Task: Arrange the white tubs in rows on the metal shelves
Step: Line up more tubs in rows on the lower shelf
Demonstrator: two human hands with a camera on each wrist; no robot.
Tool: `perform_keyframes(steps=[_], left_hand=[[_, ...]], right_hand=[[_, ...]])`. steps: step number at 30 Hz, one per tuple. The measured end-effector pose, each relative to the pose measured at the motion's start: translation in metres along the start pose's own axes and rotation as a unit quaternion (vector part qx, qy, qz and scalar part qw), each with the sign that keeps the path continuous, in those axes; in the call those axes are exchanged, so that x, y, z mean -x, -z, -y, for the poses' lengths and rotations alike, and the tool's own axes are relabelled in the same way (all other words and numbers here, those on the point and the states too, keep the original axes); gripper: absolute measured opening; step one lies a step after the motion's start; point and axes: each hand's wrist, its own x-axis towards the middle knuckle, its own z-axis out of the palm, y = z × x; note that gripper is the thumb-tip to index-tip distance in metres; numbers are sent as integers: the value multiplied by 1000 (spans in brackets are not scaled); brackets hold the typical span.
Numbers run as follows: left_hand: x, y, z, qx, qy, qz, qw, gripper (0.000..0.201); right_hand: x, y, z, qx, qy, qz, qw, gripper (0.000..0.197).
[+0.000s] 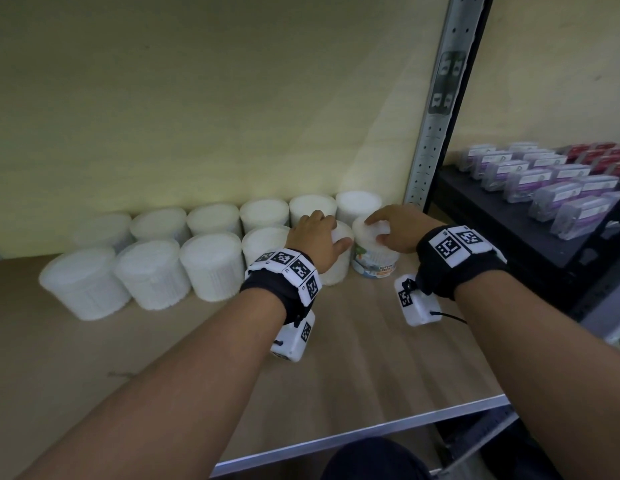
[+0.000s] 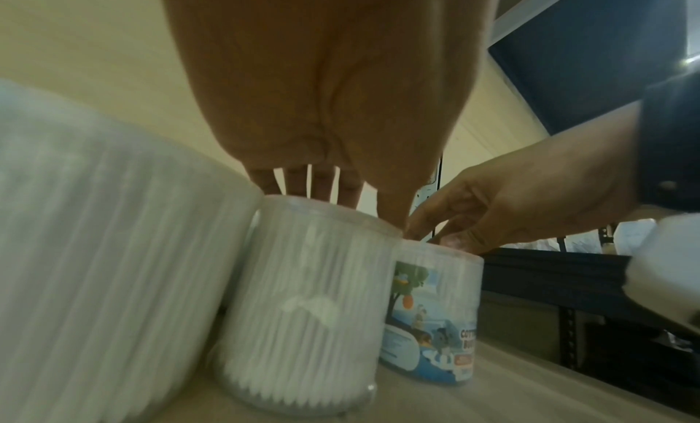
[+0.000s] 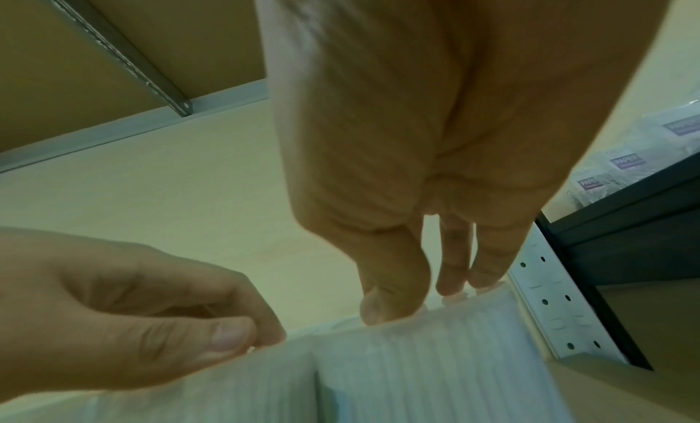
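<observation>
**What the views leave unclear**

In the head view the left hand (image 1: 317,233) covers most of the plain tub (image 1: 336,261) beneath it, and the right hand (image 1: 398,230) hides much of the lid of the labelled tub (image 1: 372,259). That tub's label reads "COTTON", with the smaller print below too fine to make out. At the back row's left end, the farthest tub (image 1: 102,230) is dim and smeared. The left wrist view cuts off the nearest tub (image 2: 94,250) at its left edge, heavily blurred. On the neighbouring dark shelf (image 1: 509,216), the packets (image 1: 544,178) carry wording too small to read.
</observation>
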Motion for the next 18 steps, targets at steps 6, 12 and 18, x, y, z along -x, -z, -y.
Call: perform_keyframes(steps=[6, 12, 18], left_hand=[[-6, 19, -4, -7, -9, 95, 995, 50], [-7, 35, -4, -27, -44, 145, 988, 48], [-11, 51, -3, -36, -60, 164, 984, 51]], right_hand=[[-2, 2, 2, 6, -6, -5, 1000, 45], [0, 3, 4, -6, -12, -7, 1000, 45], [0, 2, 4, -17, -18, -5, 1000, 46]])
